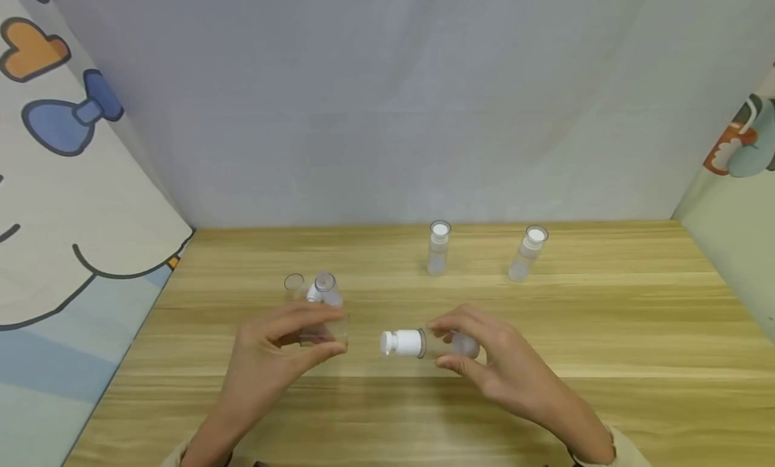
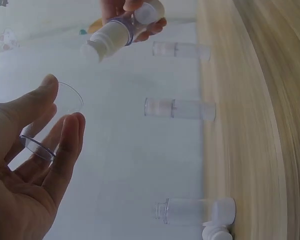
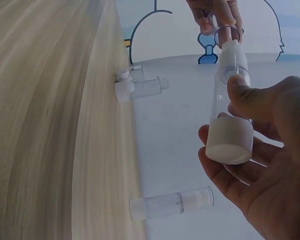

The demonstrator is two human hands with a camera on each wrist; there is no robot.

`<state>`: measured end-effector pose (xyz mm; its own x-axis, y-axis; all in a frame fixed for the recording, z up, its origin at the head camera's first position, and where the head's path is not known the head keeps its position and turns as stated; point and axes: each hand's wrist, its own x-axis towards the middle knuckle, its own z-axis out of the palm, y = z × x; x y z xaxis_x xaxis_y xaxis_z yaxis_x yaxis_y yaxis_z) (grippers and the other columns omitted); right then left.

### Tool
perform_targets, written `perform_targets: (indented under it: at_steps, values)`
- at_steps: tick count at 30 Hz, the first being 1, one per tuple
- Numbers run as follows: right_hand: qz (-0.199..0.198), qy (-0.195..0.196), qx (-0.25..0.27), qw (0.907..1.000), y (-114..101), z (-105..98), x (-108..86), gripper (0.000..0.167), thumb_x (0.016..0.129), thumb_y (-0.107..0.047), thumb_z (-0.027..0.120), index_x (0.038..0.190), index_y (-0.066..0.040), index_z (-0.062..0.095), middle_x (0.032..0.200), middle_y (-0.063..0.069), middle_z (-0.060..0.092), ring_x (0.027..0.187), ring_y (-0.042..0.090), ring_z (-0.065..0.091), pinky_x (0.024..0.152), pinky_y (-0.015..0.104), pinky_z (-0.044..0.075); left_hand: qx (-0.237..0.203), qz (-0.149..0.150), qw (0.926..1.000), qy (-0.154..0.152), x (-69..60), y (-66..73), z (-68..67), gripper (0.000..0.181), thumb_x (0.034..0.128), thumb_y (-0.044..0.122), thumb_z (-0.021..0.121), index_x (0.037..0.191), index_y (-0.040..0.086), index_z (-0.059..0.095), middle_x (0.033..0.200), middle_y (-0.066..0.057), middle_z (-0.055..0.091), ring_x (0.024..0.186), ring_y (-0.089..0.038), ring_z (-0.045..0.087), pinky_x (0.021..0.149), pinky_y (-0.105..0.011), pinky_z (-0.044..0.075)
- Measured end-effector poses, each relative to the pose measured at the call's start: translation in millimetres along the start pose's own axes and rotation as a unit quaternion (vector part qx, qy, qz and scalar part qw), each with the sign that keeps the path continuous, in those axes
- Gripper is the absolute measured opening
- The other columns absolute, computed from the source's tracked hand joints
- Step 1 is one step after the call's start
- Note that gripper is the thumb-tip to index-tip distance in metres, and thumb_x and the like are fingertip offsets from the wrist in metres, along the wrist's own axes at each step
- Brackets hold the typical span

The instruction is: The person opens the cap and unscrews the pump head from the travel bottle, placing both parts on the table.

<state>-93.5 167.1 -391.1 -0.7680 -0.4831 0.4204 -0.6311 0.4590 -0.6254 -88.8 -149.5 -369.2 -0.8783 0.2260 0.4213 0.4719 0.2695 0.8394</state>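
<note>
Between the thumb and fingers of my left hand (image 1: 266,356) is a clear, tube-like cap (image 2: 70,97), held sideways above the table. My right hand (image 1: 499,363) grips a clear bottle with a white pump top (image 1: 407,343) and a white base (image 3: 230,140). In the head view the bottle lies level, its pump end pointing left toward the cap, with a gap between the two. Behind the left hand stands an uncapped clear bottle (image 2: 190,211) with a bare threaded neck. A white pump head (image 2: 217,233) lies beside it, partly hidden by the hand in the head view.
Two capped pump bottles (image 1: 438,250) (image 1: 527,255) stand upright toward the back of the wooden table (image 1: 605,319). Another clear cap (image 1: 294,282) is near the uncapped bottle at left. A pale curtain (image 1: 424,103) rises along the back edge, and patterned cloth (image 1: 72,204) hangs at left.
</note>
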Motion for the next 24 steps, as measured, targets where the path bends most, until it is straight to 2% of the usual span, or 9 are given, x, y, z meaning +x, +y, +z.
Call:
perform_targets:
  at_steps: [3, 6, 9, 11, 19, 22, 24]
  values:
    - [0.011, -0.001, -0.001, 0.9999, 0.9, -0.2, -1.4, 0.042, 0.083, -0.008, 0.087, 0.119, -0.018, 0.069, 0.112, -0.012, 0.071, 0.099, 0.007, 0.068, 0.085, 0.027, 0.060, 0.032, 0.008, 0.9994, 0.005, 0.2, -0.8, 1.6, 0.039, 0.0777, 0.001, 0.090, 0.114, 0.011, 0.080, 0.113, -0.002, 0.078, 0.088, -0.010, 0.076, 0.078, -0.026, 0.065]
    - [0.019, 0.000, 0.007, 0.9998, 1.8, 0.6, -3.0, 0.042, 0.083, -0.008, 0.087, 0.119, -0.020, 0.067, 0.111, -0.012, 0.070, 0.099, 0.006, 0.067, 0.086, 0.026, 0.059, 0.077, 0.031, 0.9964, 0.016, 1.7, -1.5, 4.2, 0.040, 0.0780, 0.003, 0.090, 0.115, 0.014, 0.079, 0.113, 0.002, 0.078, 0.093, -0.007, 0.076, 0.081, -0.021, 0.063]
    - [0.027, -0.001, 0.018, 0.9995, 2.3, 1.1, -5.2, 0.044, 0.084, -0.008, 0.087, 0.119, -0.024, 0.066, 0.110, -0.014, 0.069, 0.098, 0.006, 0.066, 0.085, 0.025, 0.058, 0.101, 0.057, 0.9928, 0.029, 3.9, -1.5, 6.4, 0.042, 0.0783, 0.001, 0.089, 0.117, 0.014, 0.079, 0.114, 0.001, 0.077, 0.096, -0.006, 0.075, 0.082, -0.018, 0.061]
    - [0.034, -0.001, 0.024, 0.9991, 2.1, 1.3, -6.6, 0.044, 0.084, -0.008, 0.087, 0.118, -0.025, 0.065, 0.109, -0.014, 0.069, 0.097, 0.006, 0.066, 0.084, 0.025, 0.057, 0.107, 0.065, 0.9915, 0.033, 4.8, -1.4, 7.1, 0.043, 0.0788, 0.000, 0.088, 0.118, 0.015, 0.078, 0.118, 0.001, 0.075, 0.098, -0.006, 0.074, 0.083, -0.018, 0.061]
    - [0.065, -0.019, 0.079, 0.9946, 0.3, 1.2, -11.4, 0.039, 0.089, -0.012, 0.084, 0.120, -0.025, 0.063, 0.114, -0.012, 0.070, 0.102, 0.010, 0.070, 0.091, 0.034, 0.062, 0.112, 0.075, 0.9908, 0.013, 11.2, -6.7, 7.0, 0.044, 0.0830, -0.008, 0.082, 0.121, 0.013, 0.076, 0.126, -0.004, 0.069, 0.101, -0.017, 0.074, 0.086, -0.020, 0.062]
    - [0.082, -0.021, 0.097, 0.9917, 0.3, 2.0, -14.3, 0.039, 0.089, -0.012, 0.083, 0.119, -0.025, 0.063, 0.112, -0.012, 0.070, 0.102, 0.010, 0.070, 0.095, 0.036, 0.062, 0.134, 0.076, 0.9881, -0.004, 15.5, -9.6, 7.4, 0.045, 0.0858, -0.012, 0.078, 0.123, 0.012, 0.075, 0.127, -0.004, 0.066, 0.108, -0.019, 0.070, 0.089, -0.020, 0.061]
    - [0.092, -0.023, 0.111, 0.9894, 0.8, 3.6, -16.8, 0.040, 0.089, -0.011, 0.083, 0.119, -0.025, 0.062, 0.112, -0.012, 0.069, 0.102, 0.009, 0.069, 0.096, 0.035, 0.062, 0.165, 0.085, 0.9826, -0.014, 18.8, -12.0, 8.4, 0.044, 0.0872, -0.012, 0.076, 0.124, 0.011, 0.074, 0.127, -0.004, 0.064, 0.110, -0.019, 0.068, 0.089, -0.021, 0.061]
